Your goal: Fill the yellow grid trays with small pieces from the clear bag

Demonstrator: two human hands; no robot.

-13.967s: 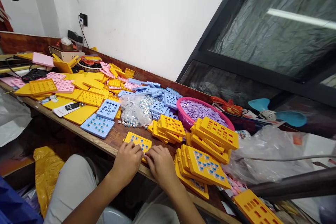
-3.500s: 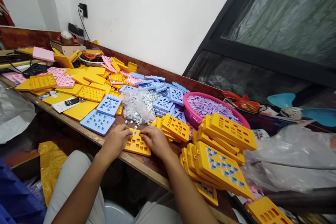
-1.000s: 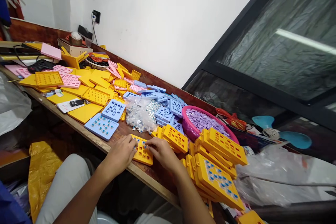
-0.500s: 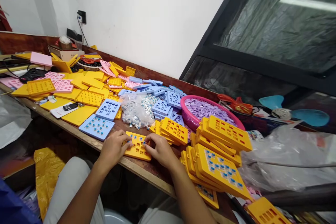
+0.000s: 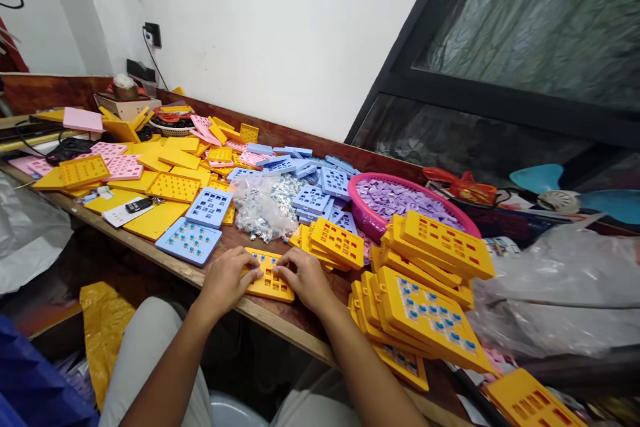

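A yellow plastic panel (image 5: 273, 289) with square holes lies near the table's front edge, small blue-topped pieces seated along its far side. My left hand (image 5: 230, 280) grips its left side, with bent fingers and the thumb over the holes. On the opposite side, my right hand (image 5: 306, 277) has thumb and fingertips closed at the panel's right edge. Whether a small piece sits beneath either set of fingertips is hidden. Beyond the panel, a clear plastic bag (image 5: 257, 203) spills more small white-and-blue pieces. Left of my hands lies a light-blue panel (image 5: 170, 247) fitted with similar blue-topped pieces.
Stacked yellow panels (image 5: 425, 307) stand close to my right forearm. Behind them is a pink basket (image 5: 363, 210) full of purple pieces. Yellow panels (image 5: 155, 220) and pink panels (image 5: 125, 167) cover the table's left part. Crumpled plastic sheeting (image 5: 565, 293) lies far right.
The view has shifted slightly, so most things sit a little further right. Both hands stay at the yellow panel, with the fingertips moved slightly on it.
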